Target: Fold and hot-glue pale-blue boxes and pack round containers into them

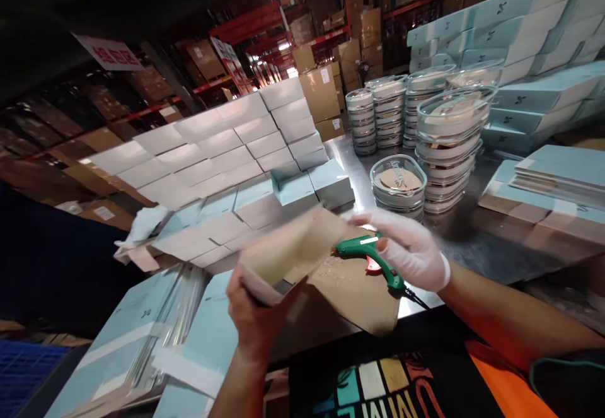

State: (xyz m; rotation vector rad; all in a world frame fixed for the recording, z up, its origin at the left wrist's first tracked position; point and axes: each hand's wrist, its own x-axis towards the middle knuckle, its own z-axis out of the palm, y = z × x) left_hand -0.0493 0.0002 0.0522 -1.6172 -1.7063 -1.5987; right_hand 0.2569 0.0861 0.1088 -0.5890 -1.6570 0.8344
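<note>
My left hand (258, 317), bare, grips the near edge of a partly folded box blank (288, 254), brown inside and pale outside, and holds it up over the table. My right hand (409, 248), in a thin white glove, is closed around a green hot glue gun (371, 257) whose nozzle points left at the blank's open flap. A brown cardboard sheet (354, 292) speckled with glue drips lies under both, on the steel table's near edge.
Stacks of pale blue boxes (222, 153) fill the table's left side; flat blue blanks (142, 336) lie lower left. Clear lidded containers (447, 134) stand stacked behind the glue gun, one low stack (397, 181) nearest. More blue boxes (543, 40) and flat blanks (558, 178) at right. Bare steel table (477, 241).
</note>
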